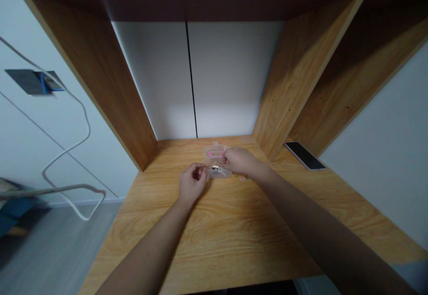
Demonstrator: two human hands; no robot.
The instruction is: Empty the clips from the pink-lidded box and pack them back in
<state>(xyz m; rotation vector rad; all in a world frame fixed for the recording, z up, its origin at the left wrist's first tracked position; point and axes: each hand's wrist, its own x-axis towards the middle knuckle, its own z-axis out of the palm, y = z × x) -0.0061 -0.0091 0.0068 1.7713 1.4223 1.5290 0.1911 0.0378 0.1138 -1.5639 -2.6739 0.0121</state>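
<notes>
One wood-grained surface [200, 237] is spread beneath both sets of fingers. On it, the left hand [191, 184] is rested with its fingers curled, and the right hand [241, 160] is held opposite with its fingers bent downward; whether anything is grasped by either cannot be told. A dark-screened phone [305, 155] is laid well to the right of the right fingers. Between the two sets of fingers a clear box [220, 174] is stood open, its lid [215, 149] tipped back just beyond them. Inside, a metallic piece [216, 168] is seen between the fingers, and small loops [242, 178] are scattered just nearer than the right ones. Handling of small contents is judged to be under way; steadying by the left fingers and a fine pinch by the right seem called for.
</notes>
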